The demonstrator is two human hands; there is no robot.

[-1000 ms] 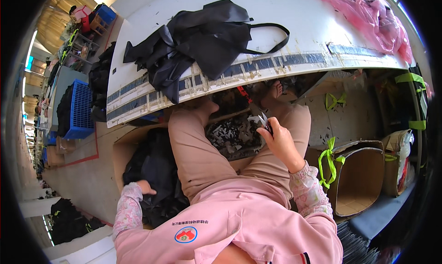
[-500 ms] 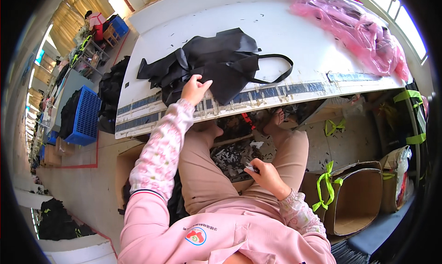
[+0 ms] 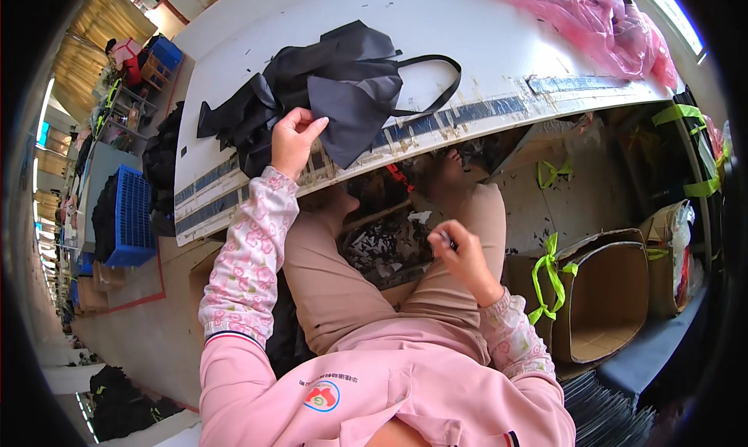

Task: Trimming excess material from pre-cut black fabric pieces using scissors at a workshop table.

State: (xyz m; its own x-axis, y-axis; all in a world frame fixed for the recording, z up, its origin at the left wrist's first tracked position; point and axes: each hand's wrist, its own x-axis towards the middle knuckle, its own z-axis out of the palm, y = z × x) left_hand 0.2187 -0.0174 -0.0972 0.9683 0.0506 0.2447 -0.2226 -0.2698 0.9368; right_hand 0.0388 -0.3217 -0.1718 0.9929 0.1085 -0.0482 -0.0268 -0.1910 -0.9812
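The right hand (image 3: 460,248) is closed around a small dark tool (image 3: 446,236) above the lap, over a heap of dark scraps (image 3: 386,248) between the knees. To the right stands an open cardboard box (image 3: 615,291) with green straps. Farther up, the left hand (image 3: 292,139) pinches the edge of a black fabric bag (image 3: 343,88) lying on the white table (image 3: 483,49). A pink plastic sheet (image 3: 600,18) lies at the far right corner of the table.

White table (image 3: 467,26) w/ black fabric pile (image 3: 335,81) near front edge, pink plastic bag (image 3: 600,18) far right.
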